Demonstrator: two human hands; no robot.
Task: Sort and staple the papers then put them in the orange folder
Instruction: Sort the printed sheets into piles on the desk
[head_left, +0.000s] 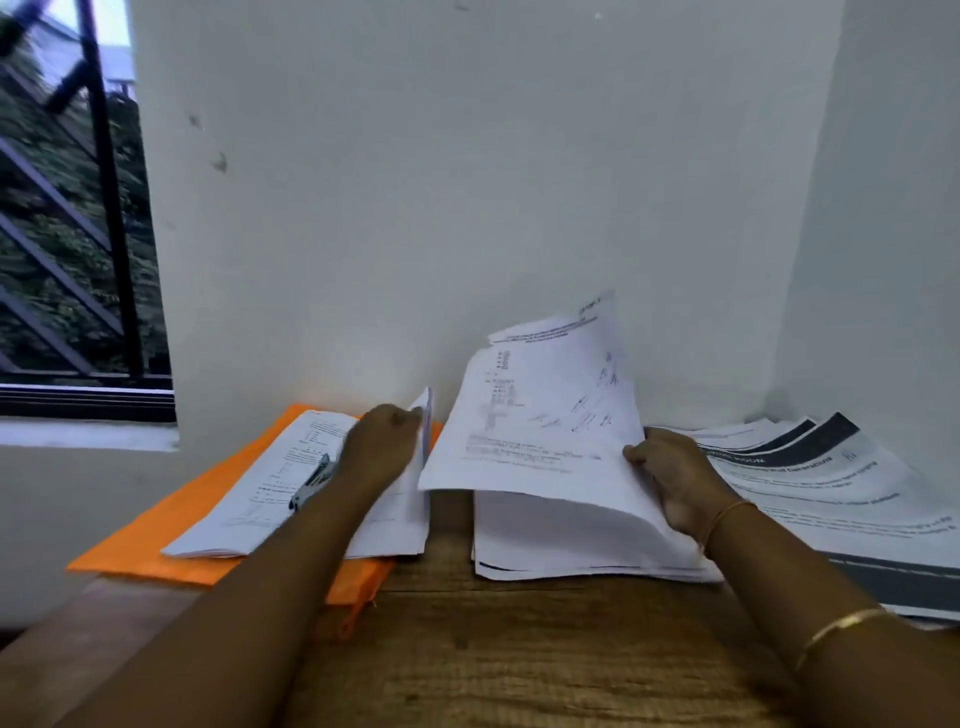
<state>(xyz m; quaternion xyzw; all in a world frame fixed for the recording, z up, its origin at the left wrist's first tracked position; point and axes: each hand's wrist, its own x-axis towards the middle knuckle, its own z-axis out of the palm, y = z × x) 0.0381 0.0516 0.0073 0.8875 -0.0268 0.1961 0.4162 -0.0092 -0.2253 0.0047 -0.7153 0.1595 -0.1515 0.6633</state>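
Saw orange folder flat on wooden table, centre-left of frame. Noted printed stack on top of it, with stapler lying on that stack. Caught left hand at the stack's upper right corner, fingers curled, pinching a sheet stood up on edge. Found right hand right of centre, thumb on top, gripping the right edge of lifted pages bowed up toward the wall. Saw middle pile under those pages, on the table just right of the folder, a strip of bare wood between. Noted third pile with dark header bands fanned out at far right, in the wall corner. Spotted thin bracelet on right wrist, gold bangle further down the forearm. Logged barred window at upper left.
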